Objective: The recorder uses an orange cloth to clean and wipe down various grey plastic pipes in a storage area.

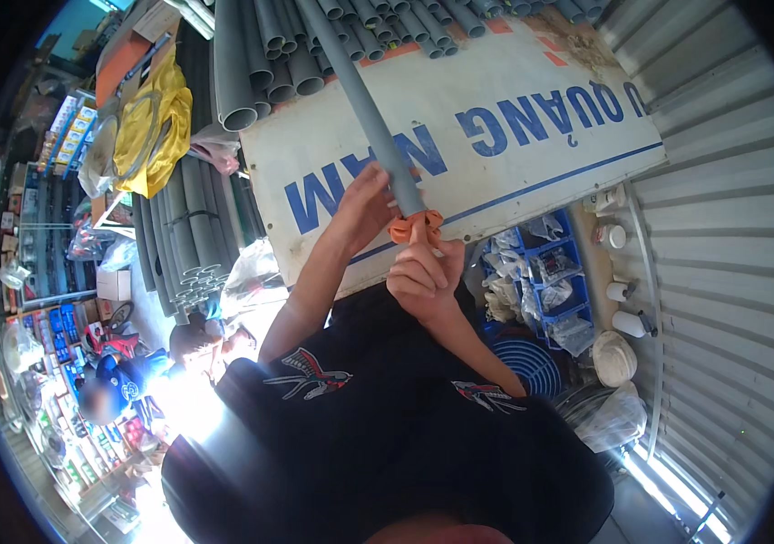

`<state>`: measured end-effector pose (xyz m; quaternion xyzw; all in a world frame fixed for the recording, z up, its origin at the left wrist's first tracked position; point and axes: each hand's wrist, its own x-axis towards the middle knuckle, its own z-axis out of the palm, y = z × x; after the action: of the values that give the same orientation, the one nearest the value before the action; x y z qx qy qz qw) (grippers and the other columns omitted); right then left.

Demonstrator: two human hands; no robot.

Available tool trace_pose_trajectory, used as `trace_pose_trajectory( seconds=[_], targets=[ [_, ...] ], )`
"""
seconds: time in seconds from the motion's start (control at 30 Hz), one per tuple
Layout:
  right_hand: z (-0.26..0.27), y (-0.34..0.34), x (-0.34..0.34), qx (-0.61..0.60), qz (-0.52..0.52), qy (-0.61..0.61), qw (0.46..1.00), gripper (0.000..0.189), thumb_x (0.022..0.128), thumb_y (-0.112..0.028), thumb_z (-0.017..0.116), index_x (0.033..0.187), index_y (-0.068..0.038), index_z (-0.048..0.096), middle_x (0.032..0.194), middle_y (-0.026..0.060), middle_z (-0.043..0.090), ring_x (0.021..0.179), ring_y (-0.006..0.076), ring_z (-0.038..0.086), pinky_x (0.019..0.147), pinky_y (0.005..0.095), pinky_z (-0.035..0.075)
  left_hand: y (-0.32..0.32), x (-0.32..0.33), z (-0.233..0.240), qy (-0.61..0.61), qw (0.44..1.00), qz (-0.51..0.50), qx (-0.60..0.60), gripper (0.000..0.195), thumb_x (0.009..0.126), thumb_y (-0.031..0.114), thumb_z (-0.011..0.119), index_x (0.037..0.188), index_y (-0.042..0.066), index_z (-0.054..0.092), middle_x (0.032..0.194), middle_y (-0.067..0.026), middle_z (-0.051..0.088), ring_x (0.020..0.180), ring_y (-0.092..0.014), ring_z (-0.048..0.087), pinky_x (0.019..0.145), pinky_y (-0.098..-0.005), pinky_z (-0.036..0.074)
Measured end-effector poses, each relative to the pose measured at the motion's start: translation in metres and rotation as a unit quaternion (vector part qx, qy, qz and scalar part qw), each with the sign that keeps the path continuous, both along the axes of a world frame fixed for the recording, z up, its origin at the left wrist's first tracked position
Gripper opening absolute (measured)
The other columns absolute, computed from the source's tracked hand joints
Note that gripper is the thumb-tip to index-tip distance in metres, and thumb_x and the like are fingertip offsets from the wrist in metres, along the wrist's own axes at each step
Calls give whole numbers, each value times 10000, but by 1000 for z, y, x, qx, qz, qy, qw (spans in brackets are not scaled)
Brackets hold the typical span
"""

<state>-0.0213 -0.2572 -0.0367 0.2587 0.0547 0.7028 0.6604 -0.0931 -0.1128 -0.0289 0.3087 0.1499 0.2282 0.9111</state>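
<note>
A long grey plastic pipe (366, 112) slants from the rack down to my hands. My left hand (365, 207) is around the pipe close to its near end, with fingertips showing on the far side. On that near end sits an orange lobed piece (400, 231); its exact kind is unclear, as fingers cover part of it. Below it, my right hand (424, 275) has its index finger stretched over the orange piece and its other fingers curled. Under the pipe lies a white signboard (373, 245) with blue lettering.
Several grey pipes (237, 112) are stacked beyond the signboard, and bundled pipes (186, 238) stand at left. Blue bins (563, 272) hold bagged parts at right, beside a corrugated metal wall (720, 238). Another person in blue (118, 387) is at lower left, near stocked shelves.
</note>
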Motion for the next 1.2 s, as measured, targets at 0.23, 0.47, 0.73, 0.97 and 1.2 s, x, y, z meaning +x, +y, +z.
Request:
trace_pose_trajectory(
  seconds=[0.23,0.47,0.73,0.97,1.2],
  targets=[
    [-12,1,9,13,-16,-80,997,572,950,-231,505,1514,-290,430,511,-18,466,384,78,401,451,213,406,10,7,-2,168,978,37,120,562,955,281,709,1390,24,463,1223,-113,611,1114,-245,631,949,-418,523],
    [-20,-3,10,31,1,-77,997,541,985,-262,491,1511,-312,376,527,-15,438,407,99,392,483,249,392,11,11,-2,-68,996,13,-58,588,919,241,753,1392,36,471,1183,-118,596,1139,-234,607,932,-400,511],
    [-19,-15,13,-59,26,-75,995,322,1053,-395,415,1237,-171,554,486,-30,367,388,100,330,480,259,342,9,14,-16,-53,998,32,19,742,910,143,743,1522,59,332,1169,-116,612,1178,-289,606,1063,-513,484],
    [-36,-30,31,-212,-19,-183,960,400,1070,-438,464,903,-99,597,451,-63,308,348,86,246,466,244,292,8,21,-25,-91,995,-21,-15,761,892,87,731,1528,86,313,1267,-140,596,1276,-347,569,1099,-546,441],
    [20,-90,71,-390,-73,-578,713,314,988,-284,643,811,-27,672,646,58,564,480,135,502,533,286,431,7,6,-10,44,992,-28,112,675,942,277,724,1490,66,391,1232,-159,635,1182,-293,634,1015,-470,520]
  ],
)
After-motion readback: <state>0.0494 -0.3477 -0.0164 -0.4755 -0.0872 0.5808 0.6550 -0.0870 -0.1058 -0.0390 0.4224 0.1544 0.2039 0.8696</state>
